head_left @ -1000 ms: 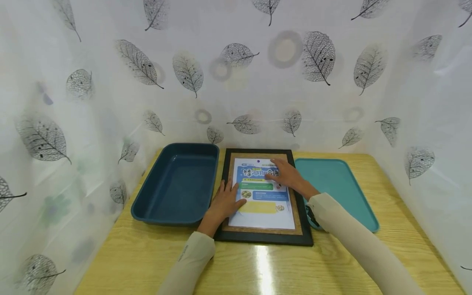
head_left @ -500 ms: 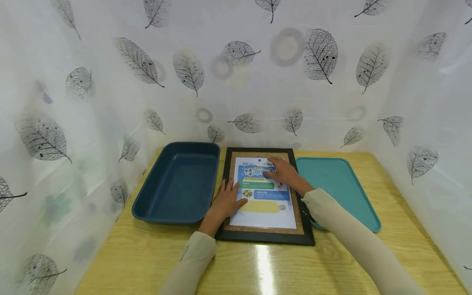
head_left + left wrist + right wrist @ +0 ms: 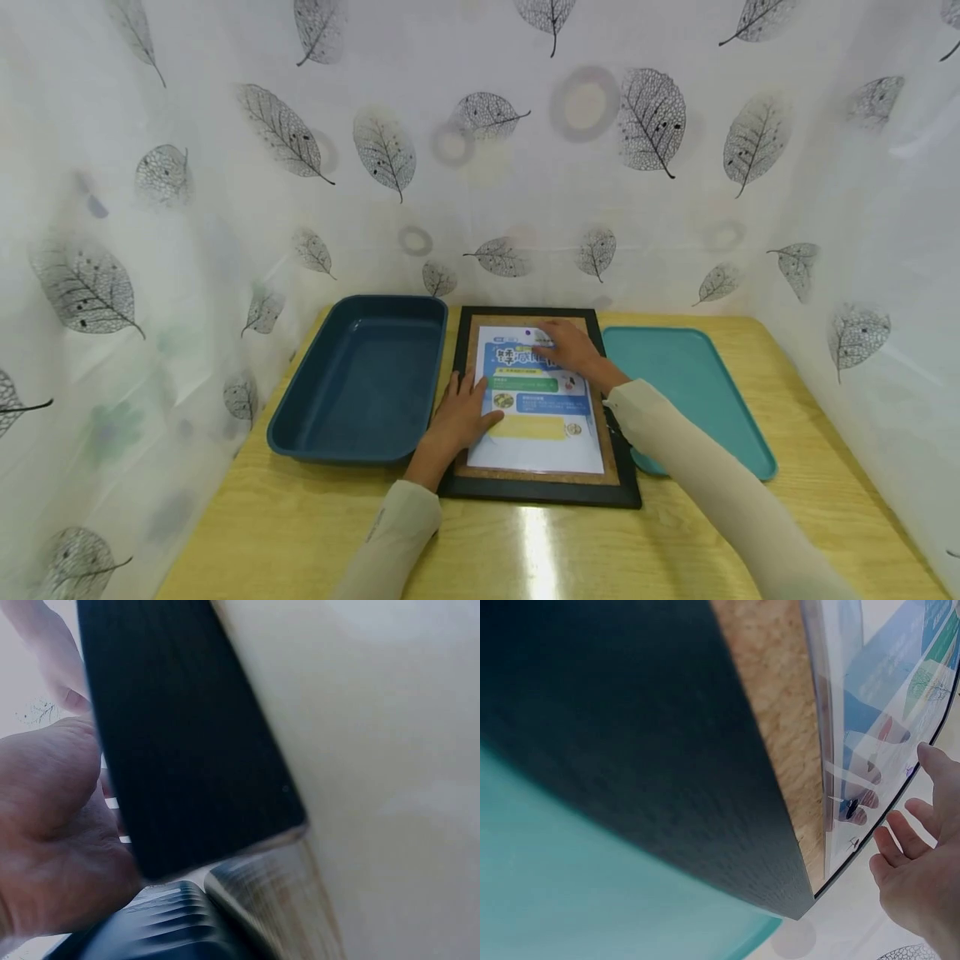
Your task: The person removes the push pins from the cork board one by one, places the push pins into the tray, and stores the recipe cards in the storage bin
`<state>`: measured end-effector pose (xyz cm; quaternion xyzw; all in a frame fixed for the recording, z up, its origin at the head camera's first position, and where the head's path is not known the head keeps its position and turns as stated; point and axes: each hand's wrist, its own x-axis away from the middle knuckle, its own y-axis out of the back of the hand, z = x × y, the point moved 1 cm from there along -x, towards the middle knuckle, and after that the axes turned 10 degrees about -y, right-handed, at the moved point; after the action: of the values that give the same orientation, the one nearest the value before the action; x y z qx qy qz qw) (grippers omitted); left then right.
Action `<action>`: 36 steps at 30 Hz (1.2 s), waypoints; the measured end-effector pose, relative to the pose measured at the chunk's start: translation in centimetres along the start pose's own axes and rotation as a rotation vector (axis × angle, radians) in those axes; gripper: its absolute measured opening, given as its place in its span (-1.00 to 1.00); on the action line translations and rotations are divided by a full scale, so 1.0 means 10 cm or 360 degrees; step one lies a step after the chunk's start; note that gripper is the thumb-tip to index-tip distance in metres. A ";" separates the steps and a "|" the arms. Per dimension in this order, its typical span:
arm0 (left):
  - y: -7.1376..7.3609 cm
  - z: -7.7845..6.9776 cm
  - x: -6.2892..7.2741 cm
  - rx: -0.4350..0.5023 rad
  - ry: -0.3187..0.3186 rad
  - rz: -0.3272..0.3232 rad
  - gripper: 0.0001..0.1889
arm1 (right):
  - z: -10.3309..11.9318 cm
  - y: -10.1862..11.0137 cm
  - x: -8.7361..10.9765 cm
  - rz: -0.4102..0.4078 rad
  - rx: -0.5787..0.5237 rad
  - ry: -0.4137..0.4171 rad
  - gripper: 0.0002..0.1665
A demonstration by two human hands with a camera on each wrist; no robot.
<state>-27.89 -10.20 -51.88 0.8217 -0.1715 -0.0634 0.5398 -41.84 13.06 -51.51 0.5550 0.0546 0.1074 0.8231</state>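
Observation:
A black-framed cork board [image 3: 543, 492] lies on the table, bearing a printed sheet [image 3: 536, 454] with a glossy, clear surface. A small purple pushpin [image 3: 527, 332] sits at the top middle of the sheet. My left hand [image 3: 453, 417] rests over the board's left side, fingers spread and reaching onto the sheet's left edge. Above the sheet's upper right, my right hand [image 3: 570, 346] extends toward the pushpin. Its fingers [image 3: 900, 836] are relaxed and apart, reflected in the glossy surface. Whether those fingertips touch the sheet is hard to tell.
A deep dark-blue tray [image 3: 281, 433] stands left of the board, close against it. To the right lies a shallow teal tray [image 3: 697, 375], partly behind the right sleeve [image 3: 690, 458]. A leaf-patterned curtain [image 3: 495, 192] surrounds the wooden table [image 3: 300, 533].
My right hand has slid left along the top of the sheet, closer to the purple pushpin. The left hand stays put on the board's left side.

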 end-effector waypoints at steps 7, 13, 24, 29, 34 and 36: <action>-0.01 0.01 0.00 0.0003 0.0001 -0.0015 -0.17 | 0.03 -0.03 -0.07 -0.0016 0.0029 -0.0001 -0.30; 0.01 0.00 0.01 0.0024 0.0011 -0.0024 -0.17 | 0.07 -0.05 -0.14 -0.0041 0.0035 -0.0033 -0.41; -0.01 0.00 0.00 0.0013 -0.0012 -0.0025 -0.18 | 0.17 -0.04 -0.16 -0.0029 -0.0052 -0.0082 -0.51; 0.00 -0.01 0.01 0.0010 -0.0009 -0.0029 -0.18 | 0.13 -0.06 -0.22 -0.0034 -0.0107 -0.0061 -0.54; 0.00 -0.01 0.01 0.0021 -0.0013 -0.0032 -0.18 | 0.10 -0.07 -0.28 -0.0033 -0.0231 -0.0064 -0.59; -0.01 0.00 0.01 0.0023 -0.0010 -0.0029 -0.18 | 0.08 -0.08 -0.29 -0.0015 -0.0290 -0.0086 -0.61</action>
<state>-27.78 -10.18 -51.96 0.8269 -0.1661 -0.0696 0.5327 -44.39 11.33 -52.05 0.4803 0.0249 0.0932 0.8718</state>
